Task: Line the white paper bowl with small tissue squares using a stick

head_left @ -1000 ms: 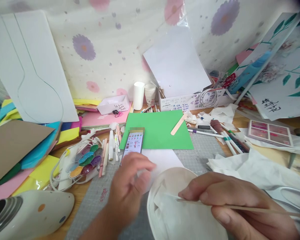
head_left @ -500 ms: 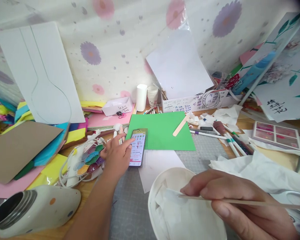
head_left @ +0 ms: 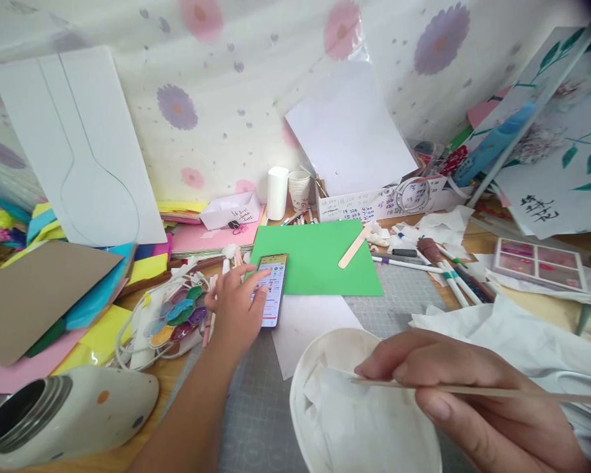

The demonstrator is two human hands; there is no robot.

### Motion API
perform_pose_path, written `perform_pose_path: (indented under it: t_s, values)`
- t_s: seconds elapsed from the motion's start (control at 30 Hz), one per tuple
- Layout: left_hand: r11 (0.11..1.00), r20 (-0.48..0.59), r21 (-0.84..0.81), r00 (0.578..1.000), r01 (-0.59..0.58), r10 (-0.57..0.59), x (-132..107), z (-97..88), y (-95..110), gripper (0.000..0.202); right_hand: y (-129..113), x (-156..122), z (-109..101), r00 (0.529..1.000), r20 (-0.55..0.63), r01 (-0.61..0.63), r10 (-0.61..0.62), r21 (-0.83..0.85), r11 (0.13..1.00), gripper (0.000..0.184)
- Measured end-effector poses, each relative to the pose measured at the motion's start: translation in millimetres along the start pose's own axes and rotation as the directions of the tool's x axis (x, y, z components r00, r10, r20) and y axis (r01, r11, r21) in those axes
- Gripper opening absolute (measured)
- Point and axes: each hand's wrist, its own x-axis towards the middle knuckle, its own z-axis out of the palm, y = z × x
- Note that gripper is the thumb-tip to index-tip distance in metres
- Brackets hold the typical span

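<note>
My left hand point(head_left: 236, 303) reaches forward to a lit phone point(head_left: 272, 290) lying at the near left corner of a green paper sheet point(head_left: 320, 257); its fingers are spread and the fingertips rest on the screen. My right hand point(head_left: 453, 401) is close to the camera at the lower right, its fingers pinched on a thin wooden stick point(head_left: 477, 390) that points left over a white bowl point(head_left: 320, 355) holding crumpled white tissue point(head_left: 369, 427). A flat wooden craft stick point(head_left: 353, 247) lies on the green sheet.
A grey cutting mat point(head_left: 261, 414) and a white paper sheet point(head_left: 310, 325) lie under the work. A colour palette point(head_left: 175, 315) and markers point(head_left: 443, 269) flank the phone. A white jar point(head_left: 64, 414) lies on its side at lower left. Stacked coloured paper fills the left; white cups point(head_left: 288, 190) stand at the back.
My left hand left the spot beside the bowl, reached forward to the phone, and its fingers now rest on the screen. The right hand with the stick stays over the bowl.
</note>
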Motion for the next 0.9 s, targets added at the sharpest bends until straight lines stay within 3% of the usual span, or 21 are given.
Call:
perform_pose_path:
  t_s: [0.1, 0.13, 0.17, 0.2, 0.27, 0.4, 0.53, 0.63, 0.77, 0.9]
  values:
    - [0.922, -0.247, -0.333, 0.962, -0.2, 0.119, -17, -20.2, 13, 0.023, -4, 6, 0, 1.0, -0.02, -0.008, 0.008, -0.016, 1.0, 0.023]
    - [0.864, -0.266, -0.44, 0.954, -0.245, 0.136, -24, -28.3, 19, 0.021, -4, 8, 0, 1.0, -0.023, -0.012, 0.011, -0.019, 1.0, 0.02]
    - [0.811, -0.223, -0.522, 0.96, -0.263, 0.168, -30, -36.5, 27, 0.022, -4, 9, 1, 1.0, -0.027, -0.015, 0.015, -0.011, 1.0, 0.016]
    - [0.784, -0.11, -0.569, 0.968, -0.247, 0.225, -35, -44.3, 35, 0.026, -4, 9, 1, 0.999, -0.045, -0.014, 0.014, 0.015, 1.0, 0.014]
    - [0.748, 0.077, -0.628, 0.94, -0.213, 0.332, -39, -57.2, 52, 0.042, -1, 9, 1, 0.997, -0.081, -0.007, 0.014, 0.085, 0.996, 0.012]
    - [0.764, 0.304, -0.639, 0.88, -0.095, 0.364, -29, -63.3, 81, 0.046, 4, 6, 1, 0.992, -0.123, -0.01, 0.035, 0.192, 0.981, 0.013]
    - [0.745, 0.312, -0.667, 0.906, -0.005, 0.286, -21, -51.4, 91, 0.025, 12, 6, 4, 0.984, -0.158, -0.024, 0.077, 0.312, 0.95, 0.013]
    - [0.686, 0.325, -0.726, 0.901, 0.044, 0.286, -23, -44.7, 89, 0.015, 16, 7, 6, 0.979, -0.181, -0.019, 0.095, 0.382, 0.924, 0.013]
    - [0.62, 0.294, -0.785, 0.889, 0.014, 0.352, -24, -42.2, 85, 0.009, 15, 7, 7, 0.972, -0.211, -0.022, 0.102, 0.348, 0.937, 0.01]
    - [0.568, 0.187, -0.821, 0.912, -0.06, 0.365, -25, -39.9, 84, 0.008, 10, 7, 6, 0.973, -0.211, -0.025, 0.094, 0.308, 0.951, 0.01]
